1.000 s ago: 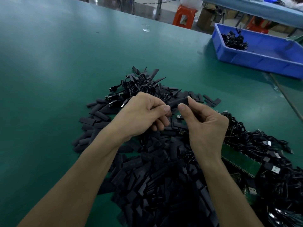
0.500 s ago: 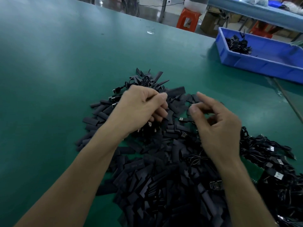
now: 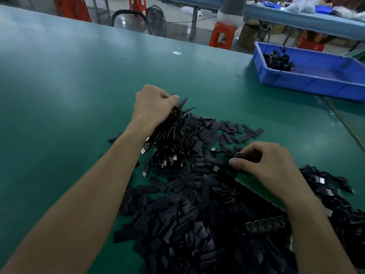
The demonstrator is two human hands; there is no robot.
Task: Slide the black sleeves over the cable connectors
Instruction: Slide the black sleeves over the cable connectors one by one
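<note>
The left hand [image 3: 154,104] is fisted round a bundle of cables [image 3: 173,139], held above the bench [image 3: 59,80] so their silver connectors [image 3: 167,162] dangle beneath it. The right hand [image 3: 264,165], fingers curled, pinches a single cable [image 3: 224,152] near the bundle; whether it wears a sleeve I cannot tell. Loose black sleeves [image 3: 187,224] heap from mid-bench to the near edge. A blue bin [image 3: 316,85] sits at the far right corner.

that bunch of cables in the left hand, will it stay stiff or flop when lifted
Probably floppy: the cable bundle droops in loops below the left hand, its connectors dangling unevenly. Likely light, since one hand carries it. Strands may snag the loose sleeves beneath.
</note>
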